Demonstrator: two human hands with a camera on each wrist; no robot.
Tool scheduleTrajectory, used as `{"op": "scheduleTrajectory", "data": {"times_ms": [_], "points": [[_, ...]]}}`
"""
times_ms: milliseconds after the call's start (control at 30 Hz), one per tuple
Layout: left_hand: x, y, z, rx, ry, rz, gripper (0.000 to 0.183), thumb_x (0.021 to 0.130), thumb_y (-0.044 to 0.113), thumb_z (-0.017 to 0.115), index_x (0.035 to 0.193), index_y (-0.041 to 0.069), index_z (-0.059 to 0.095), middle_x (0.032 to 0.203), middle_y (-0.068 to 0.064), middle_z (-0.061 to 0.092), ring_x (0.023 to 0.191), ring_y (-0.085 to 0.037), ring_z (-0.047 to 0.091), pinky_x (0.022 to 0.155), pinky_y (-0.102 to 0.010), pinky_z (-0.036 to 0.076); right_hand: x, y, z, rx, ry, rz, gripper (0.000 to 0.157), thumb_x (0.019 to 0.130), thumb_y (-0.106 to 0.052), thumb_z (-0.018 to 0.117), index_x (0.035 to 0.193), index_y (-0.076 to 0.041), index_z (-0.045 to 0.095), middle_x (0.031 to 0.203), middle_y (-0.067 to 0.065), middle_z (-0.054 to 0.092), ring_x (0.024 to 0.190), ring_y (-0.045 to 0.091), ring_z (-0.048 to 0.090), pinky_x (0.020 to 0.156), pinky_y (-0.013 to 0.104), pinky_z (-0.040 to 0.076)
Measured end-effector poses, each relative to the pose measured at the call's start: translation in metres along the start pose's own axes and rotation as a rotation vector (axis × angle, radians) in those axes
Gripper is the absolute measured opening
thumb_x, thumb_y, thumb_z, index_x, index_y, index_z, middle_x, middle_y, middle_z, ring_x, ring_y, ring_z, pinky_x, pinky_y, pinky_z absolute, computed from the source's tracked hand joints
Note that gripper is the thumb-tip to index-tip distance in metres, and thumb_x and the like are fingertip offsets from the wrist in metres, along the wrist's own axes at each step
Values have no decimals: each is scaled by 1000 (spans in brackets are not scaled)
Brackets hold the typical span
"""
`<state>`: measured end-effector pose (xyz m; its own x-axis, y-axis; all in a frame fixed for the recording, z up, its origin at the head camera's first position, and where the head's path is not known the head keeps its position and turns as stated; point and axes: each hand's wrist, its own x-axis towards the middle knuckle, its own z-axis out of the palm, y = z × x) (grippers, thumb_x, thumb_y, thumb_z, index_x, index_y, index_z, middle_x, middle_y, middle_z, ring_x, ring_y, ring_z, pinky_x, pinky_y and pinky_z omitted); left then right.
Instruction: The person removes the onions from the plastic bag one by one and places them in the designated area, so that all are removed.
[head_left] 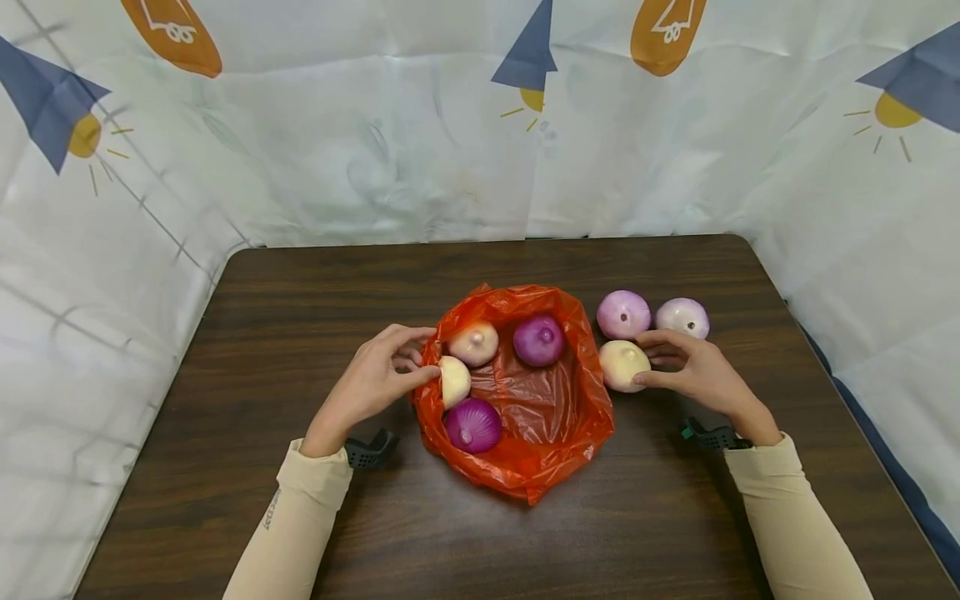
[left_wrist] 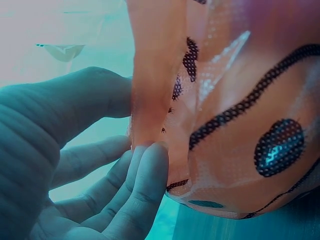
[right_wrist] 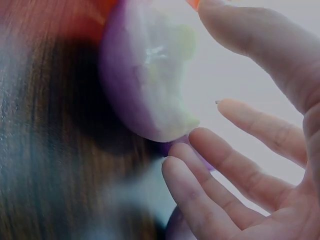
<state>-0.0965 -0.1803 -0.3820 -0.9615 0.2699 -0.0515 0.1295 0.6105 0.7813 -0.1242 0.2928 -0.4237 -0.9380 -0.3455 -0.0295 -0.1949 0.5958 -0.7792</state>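
An orange-red plastic bag (head_left: 543,492) stands wide open on the table with several onions inside: a pale one (head_left: 472,343), a purple one (head_left: 538,340), another purple onion (head_left: 473,425), and a yellowish onion (head_left: 456,382) partly covered by the rim. My left hand (head_left: 382,371) pinches the bag's left rim between thumb and fingers; the left wrist view shows the bag's dark-printed side (left_wrist: 225,115) close up. Right of the bag lies a pale yellow onion (head_left: 622,367). Fingertips of my right hand (head_left: 690,371) are at its right side, fingers spread and fairly straight in the right wrist view.
Behind the right hand sit two more onions, a light purple one (head_left: 623,315) and a paler one (head_left: 682,317). All rest on a dark wooden table (head_left: 300,292). White printed sheets (head_left: 337,150) hang around its back and sides.
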Motion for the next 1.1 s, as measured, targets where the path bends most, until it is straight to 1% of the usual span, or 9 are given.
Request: {"op": "scheduleTrajectory", "data": {"times_ms": [233,400,567,700,800,900,1000,1100], "points": [[-2,1,-1,-3,3,2,55,92,22,80,142,10,62,122,-12,62,100,-21,66,92,-40,63,-4,-11,-7,-42,17,-2,54,85,-24,87,132,-8,66,129,13,69,106,1,66,91,4,51],[-3,1,-2,-3,11,7,55,91,22,81,141,9,62,121,-13,62,99,-21,66,92,-40,63,-4,-22,-12,-79,43,-40,52,85,-24,87,131,-10,67,127,12,69,106,5,67,90,2,50],[-2,1,-2,-5,12,14,55,91,23,81,141,10,62,118,-12,63,98,-20,66,91,-38,63,-1,-31,-16,-84,70,-65,52,84,-21,87,131,-10,68,125,11,70,106,6,68,91,4,52],[-3,2,-2,3,12,21,55,91,23,81,141,10,63,116,-11,63,97,-19,66,90,-36,63,2,-38,-17,-89,86,-78,52,83,-20,89,130,-9,69,122,9,71,106,12,69,92,4,52],[-3,2,-1,4,11,24,55,91,23,81,141,10,63,115,-11,63,97,-19,66,90,-36,63,5,-44,-17,-87,88,-101,52,81,-18,89,129,-8,69,121,9,70,108,17,70,93,3,51],[-3,3,-2,4,8,21,55,91,23,81,141,10,62,116,-11,63,98,-19,66,90,-37,63,7,-51,-16,-96,84,-131,52,81,-17,90,128,-9,70,122,8,71,107,14,70,93,3,50],[-4,3,-2,3,8,20,56,91,23,81,142,9,62,117,-11,63,98,-19,66,91,-38,63,11,-58,-16,-113,80,-176,51,81,-17,90,127,-10,70,121,8,71,104,5,69,93,3,50],[-4,3,-3,-1,9,19,57,91,24,81,142,9,61,118,-11,63,99,-20,66,91,-39,63,15,-65,-15,-112,74,-227,50,80,-14,90,126,-10,71,118,9,73,101,4,69,93,4,51]]}}
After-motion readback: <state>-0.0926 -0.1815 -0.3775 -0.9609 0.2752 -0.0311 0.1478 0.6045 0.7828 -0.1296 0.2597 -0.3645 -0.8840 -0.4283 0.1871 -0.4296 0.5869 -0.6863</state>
